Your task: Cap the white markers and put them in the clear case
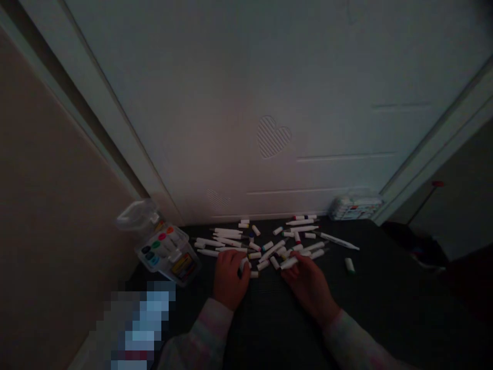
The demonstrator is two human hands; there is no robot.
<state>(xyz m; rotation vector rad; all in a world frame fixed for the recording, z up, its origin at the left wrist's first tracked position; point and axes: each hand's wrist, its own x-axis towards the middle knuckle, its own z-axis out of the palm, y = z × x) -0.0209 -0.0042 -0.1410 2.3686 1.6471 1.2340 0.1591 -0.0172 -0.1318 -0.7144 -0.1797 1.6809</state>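
Several white markers (269,245) and loose caps lie scattered on a dark floor mat (370,308) in front of a white door. My left hand (230,277) is curled at the near edge of the pile, its fingers closed around a small white cap (244,263). My right hand (308,282) rests on the mat beside it, fingertips pinching the end of a white marker (289,263). The light is dim and fine detail is hard to see.
A clear plastic marker case (169,253) with its lid open stands at the left, with coloured marker ends showing. A second clear box (356,206) of markers sits against the door at the right. One loose cap (349,265) lies apart on the right.
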